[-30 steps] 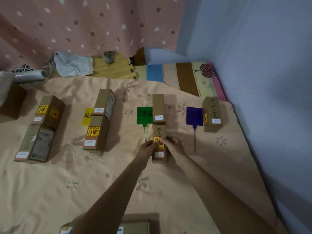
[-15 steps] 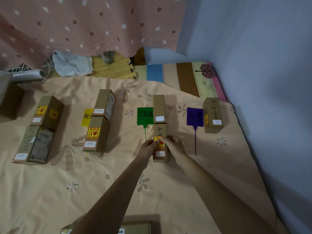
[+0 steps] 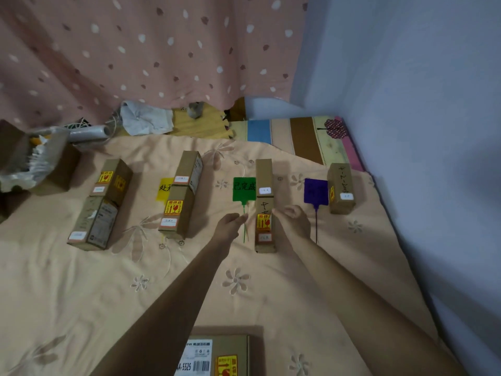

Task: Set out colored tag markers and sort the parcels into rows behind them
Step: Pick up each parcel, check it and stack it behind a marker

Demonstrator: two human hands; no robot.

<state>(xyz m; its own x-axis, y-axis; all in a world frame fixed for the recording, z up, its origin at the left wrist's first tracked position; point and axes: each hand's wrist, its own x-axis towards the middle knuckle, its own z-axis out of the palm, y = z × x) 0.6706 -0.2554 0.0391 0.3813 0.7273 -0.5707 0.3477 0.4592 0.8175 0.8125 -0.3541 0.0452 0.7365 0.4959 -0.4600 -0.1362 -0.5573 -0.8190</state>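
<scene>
From the head camera, both hands flank the near parcel (image 3: 264, 226) in the row beside the green tag (image 3: 244, 189): the left hand (image 3: 229, 226) just to its left, the right hand (image 3: 294, 221) just to its right, each with loosely curled fingers and holding nothing. The parcel's long axis runs near-to-far on the bed (image 3: 81, 294). An unsorted parcel (image 3: 217, 356) lies nearest, between the forearms, about equally reachable by either hand.

Peach bedsheet (image 3: 81, 294) with embroidered flowers covers the work surface. Behind it hangs a pink curtain (image 3: 135, 50) with white and brown dots. A plain bluish wall (image 3: 420, 104) stands at right. A striped play mat (image 3: 298, 134) (tree motif at its corner) shows beyond the sheet. Light dim, even.
</scene>
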